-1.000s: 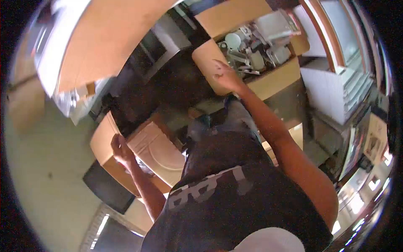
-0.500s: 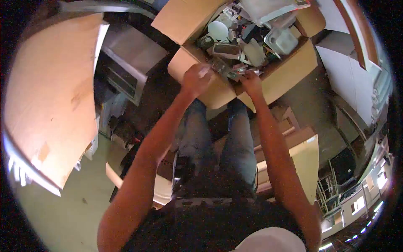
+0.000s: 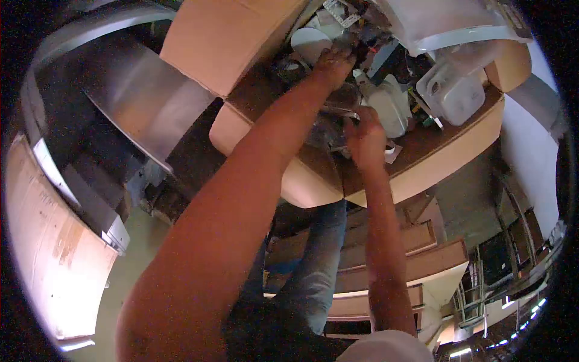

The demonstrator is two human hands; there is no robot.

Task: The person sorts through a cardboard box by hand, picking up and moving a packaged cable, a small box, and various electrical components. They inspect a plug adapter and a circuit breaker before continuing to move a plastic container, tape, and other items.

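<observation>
I had 2 bare hands inside the open box [image 3: 461,148], at 12 o'clock from my body. My left hand [image 3: 335,66] was at about 11 o'clock, fingers bent down over a dark item [image 3: 348,49] in the clutter; can't tell if they gripped it. The disc [image 3: 310,46], pale and round, lay just beside that hand, at 10 o'clock from it.

My right hand [image 3: 366,140] was nearer my body, at 5 o'clock from the left, the 2 apart. Its fingers were curled at the end of a thin rim [image 3: 339,111]; can't tell if they closed on it or only touched. The rim's item was too dark to name.

The tub [image 3: 389,110], pale, lay just beside the right hand, at 1 o'clock. At about 2 o'clock from the same hand, a clear tray [image 3: 452,93] sat tilted near the right wall. Past it, towards 1 o'clock, the big bin [image 3: 446,24], translucent, rested on top of the heap.

The box had 1 flap [image 3: 232,39] folded out at 10 o'clock from the clutter and 1 more at 2 o'clock. Boards [image 3: 386,271] lay beyond my jeans [image 3: 325,259], at 5 o'clock from the box, and a cardboard sheet [image 3: 57,247] stood out at 8 o'clock.
</observation>
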